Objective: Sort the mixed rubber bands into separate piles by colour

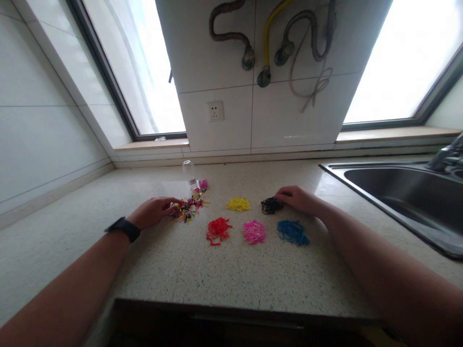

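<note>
My left hand (161, 209) is at the left edge of a mixed pile of small coloured rubber bands (188, 208), thumb and forefinger apart and touching the pile. At the far right of the back row, my right hand (294, 198) has its fingers pinched together at the side of the black rubber bands (271, 206). Between the hands lies a heap of yellow rubber bands (238, 204). Closer to me are separate heaps of red rubber bands (218, 230), pink rubber bands (254, 232) and blue rubber bands (293, 232).
Behind the mixed pile are a small clear plastic bottle (188, 171) and a pink cap (203, 183). A steel sink (398, 193) is set into the speckled countertop (231, 274) at the right. Hoses (267, 41) hang on the tiled wall above a socket (215, 111).
</note>
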Action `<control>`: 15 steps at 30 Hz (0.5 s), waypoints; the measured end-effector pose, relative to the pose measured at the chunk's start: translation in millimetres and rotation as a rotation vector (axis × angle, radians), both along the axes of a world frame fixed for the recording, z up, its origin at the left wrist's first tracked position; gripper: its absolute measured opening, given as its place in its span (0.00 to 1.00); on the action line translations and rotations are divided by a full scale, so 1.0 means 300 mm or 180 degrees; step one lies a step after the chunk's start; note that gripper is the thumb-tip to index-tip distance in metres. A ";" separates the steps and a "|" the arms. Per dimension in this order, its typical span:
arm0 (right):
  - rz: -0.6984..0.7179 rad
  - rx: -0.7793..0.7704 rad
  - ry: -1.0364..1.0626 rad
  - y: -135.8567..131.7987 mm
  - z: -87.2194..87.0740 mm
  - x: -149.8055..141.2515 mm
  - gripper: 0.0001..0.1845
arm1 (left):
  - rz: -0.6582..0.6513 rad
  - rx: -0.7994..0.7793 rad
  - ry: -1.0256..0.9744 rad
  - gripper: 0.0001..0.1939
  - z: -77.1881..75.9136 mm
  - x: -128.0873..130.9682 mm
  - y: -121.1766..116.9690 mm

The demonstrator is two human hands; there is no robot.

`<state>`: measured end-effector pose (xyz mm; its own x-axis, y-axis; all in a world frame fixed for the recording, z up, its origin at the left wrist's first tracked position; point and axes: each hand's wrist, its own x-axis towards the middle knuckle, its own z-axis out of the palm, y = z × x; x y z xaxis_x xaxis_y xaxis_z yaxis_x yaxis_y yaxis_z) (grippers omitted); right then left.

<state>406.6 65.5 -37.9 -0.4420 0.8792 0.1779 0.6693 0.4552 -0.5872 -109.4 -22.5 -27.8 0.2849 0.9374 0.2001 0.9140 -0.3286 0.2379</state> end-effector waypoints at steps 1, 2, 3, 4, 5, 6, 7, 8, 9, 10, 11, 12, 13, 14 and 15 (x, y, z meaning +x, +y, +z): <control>-0.0001 0.0002 -0.0007 0.000 0.000 0.000 0.17 | -0.0024 -0.0017 -0.0001 0.21 0.000 0.001 0.000; 0.0004 0.0006 -0.0008 0.000 -0.001 0.001 0.17 | -0.0041 -0.0015 0.0006 0.20 0.001 0.002 0.001; 0.0011 0.0005 -0.0005 0.001 -0.002 0.002 0.17 | -0.0044 0.0012 0.0025 0.20 0.001 0.003 0.002; 0.0018 0.0000 0.0000 0.001 -0.003 0.002 0.17 | -0.0034 0.0062 0.0054 0.19 0.001 0.003 0.002; 0.0022 -0.0006 0.0008 0.002 -0.004 0.003 0.16 | -0.0017 0.0124 0.0083 0.19 0.002 0.004 0.002; 0.0026 -0.0014 0.0015 0.002 -0.005 0.004 0.16 | 0.0003 0.0191 0.0104 0.18 0.003 0.005 0.002; 0.0022 -0.0014 0.0017 0.002 -0.006 0.004 0.16 | 0.0018 0.0259 0.0111 0.18 0.005 0.007 0.000; 0.0016 -0.0006 0.0015 0.002 -0.006 0.004 0.17 | 0.0026 0.0325 0.0101 0.18 0.008 0.009 -0.002; 0.0017 0.0004 0.0014 0.002 -0.006 0.004 0.17 | 0.0027 0.0384 0.0074 0.19 0.011 0.013 -0.004; 0.0019 0.0014 0.0018 0.001 -0.005 0.003 0.17 | 0.0022 0.0427 0.0031 0.19 0.014 0.017 -0.006; 0.0022 0.0017 0.0022 0.001 -0.004 0.003 0.16 | 0.0021 0.0467 -0.0029 0.20 0.017 0.022 -0.008; 0.0026 0.0010 0.0024 0.001 -0.003 0.003 0.16 | 0.0021 0.0500 -0.0108 0.20 0.020 0.028 -0.010; 0.0027 0.0000 0.0023 0.000 -0.002 0.002 0.16 | 0.0024 0.0526 -0.0209 0.20 0.024 0.035 -0.011; 0.0034 -0.0012 0.0019 0.000 -0.001 0.002 0.16 | 0.0033 0.0547 -0.0340 0.20 0.027 0.043 -0.012; 0.0041 -0.0019 0.0017 -0.001 0.000 0.001 0.16 | 0.0048 0.0562 -0.0495 0.19 0.031 0.053 -0.013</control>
